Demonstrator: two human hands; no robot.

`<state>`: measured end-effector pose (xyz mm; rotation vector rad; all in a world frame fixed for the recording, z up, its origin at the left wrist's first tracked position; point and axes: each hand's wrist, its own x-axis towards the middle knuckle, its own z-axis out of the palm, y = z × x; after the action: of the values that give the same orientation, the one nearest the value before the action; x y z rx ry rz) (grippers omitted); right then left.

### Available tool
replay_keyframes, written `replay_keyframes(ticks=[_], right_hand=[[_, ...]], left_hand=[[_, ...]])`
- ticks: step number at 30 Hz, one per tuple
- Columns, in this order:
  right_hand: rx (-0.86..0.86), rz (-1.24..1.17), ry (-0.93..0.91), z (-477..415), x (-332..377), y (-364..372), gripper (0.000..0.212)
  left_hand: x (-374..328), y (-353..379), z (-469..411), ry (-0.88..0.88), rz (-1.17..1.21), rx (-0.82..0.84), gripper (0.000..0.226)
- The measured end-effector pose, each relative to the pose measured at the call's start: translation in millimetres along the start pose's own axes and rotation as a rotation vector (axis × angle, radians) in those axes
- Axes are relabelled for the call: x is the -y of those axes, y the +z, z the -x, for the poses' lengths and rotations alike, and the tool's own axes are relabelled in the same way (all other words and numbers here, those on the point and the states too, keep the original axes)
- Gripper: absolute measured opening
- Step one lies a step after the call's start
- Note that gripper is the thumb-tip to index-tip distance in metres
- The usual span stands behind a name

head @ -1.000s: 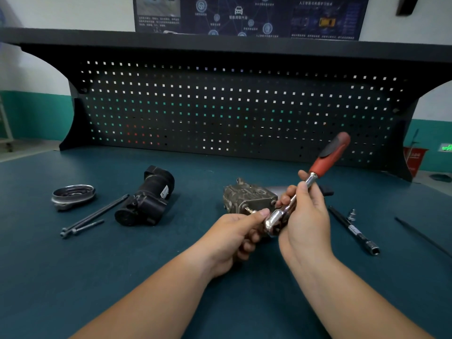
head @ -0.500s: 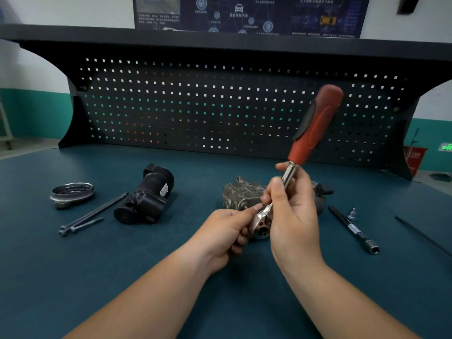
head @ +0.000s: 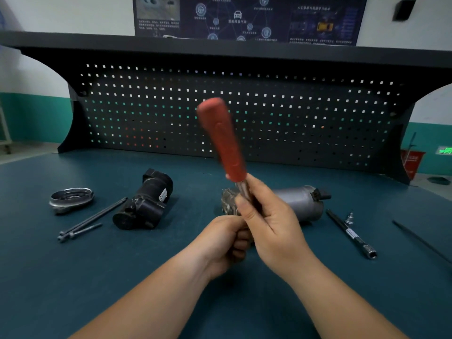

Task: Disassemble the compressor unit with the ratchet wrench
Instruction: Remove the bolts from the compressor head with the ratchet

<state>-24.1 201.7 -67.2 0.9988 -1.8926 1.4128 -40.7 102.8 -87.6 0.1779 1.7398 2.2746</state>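
Ratchet wrench (head: 223, 140) sits mid-frame, red handle up & blurred. Right hand (head: 271, 223) grips its shank; left hand (head: 225, 243) curls round the lower end, head hidden. Compressor unit (head: 300, 201) lies on bench (head: 73, 277) just behind the hands. Step, prob.: readying the wrench. Next needs the head seated square on a bolt.

A dark teal surface (head: 73, 277) fills the near view. At its far edge stands a black pegboard (head: 269, 118) with rows of small square holes, topped by a black shelf (head: 220, 48). The wall (head: 34, 77) behind is white above, teal below. A dark blue poster (head: 244, 18) hangs above the shelf. Far right, a red bin (head: 412, 162) stands near a lit green sign (head: 445, 150). Pale floor (head: 24, 152) shows far left.
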Motion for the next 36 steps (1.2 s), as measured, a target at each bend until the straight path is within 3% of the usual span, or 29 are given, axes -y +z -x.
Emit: replay_keyframes(ticks=[3,6,8,10,12,18,21,23,25,29,31,33,36], right_hand=[[-0.288,-0.238,0.176,1.1,-0.7,1.8,0.021],[-0.704,-0.673,0.517,-4.1,-9.3,-4.5,0.019],[-0.838,-0.904,0.663,-7.5,-12.7,-9.2,0.019],[-0.829,-0.91,0.671,-8.9,-13.8,-10.1,0.019],[-0.732,-0.759,0.559,-9.1,-9.8,-8.2,0.02],[-0.162,-0.123,0.166,-1.2,-2.6,-2.2,0.031],[-0.015,0.103,-0.065,2.7,-0.3,5.2,0.04],[-0.067,0.09,-0.07,3.8,0.7,7.8,0.04],[-0.193,-0.055,0.071,3.9,0.2,7.3,0.032],[-0.642,-0.566,0.457,-0.7,-5.8,-0.1,0.025],[-0.78,-0.769,0.602,-3.7,-7.9,-4.9,0.023],[-0.779,-0.791,0.628,-5.2,-10.5,-7.3,0.022],[-0.611,-0.586,0.452,-6.5,-5.9,-6.2,0.023]], left_hand=[[-1.0,0.1,1.5,-0.034,0.051,-0.007,0.047],[-2.6,2.8,1.5,-0.04,0.091,-0.004,0.036],[-2.3,3.5,1.0,-0.023,0.075,-0.01,0.035],[-1.2,3.4,1.6,-0.01,0.052,-0.013,0.035],[-0.9,2.7,3.1,-0.004,0.042,-0.013,0.034],[-1.7,-2.7,3.2,-0.024,-0.11,0.002,0.048],[0.1,-3.0,2.0,0.002,-0.153,-0.029,0.034],[-0.1,-2.0,1.9,0.011,-0.144,-0.034,0.037],[-0.2,-1.5,2.1,0.008,-0.119,-0.04,0.048],[-2.2,-0.2,3.1,-0.008,-0.025,-0.035,0.045],[-1.0,-0.1,1.5,-0.004,-0.023,-0.03,0.052],[-0.5,0.8,0.5,-0.002,-0.042,-0.031,0.053],[-1.7,-0.4,1.7,-0.025,-0.054,-0.036,0.048]])
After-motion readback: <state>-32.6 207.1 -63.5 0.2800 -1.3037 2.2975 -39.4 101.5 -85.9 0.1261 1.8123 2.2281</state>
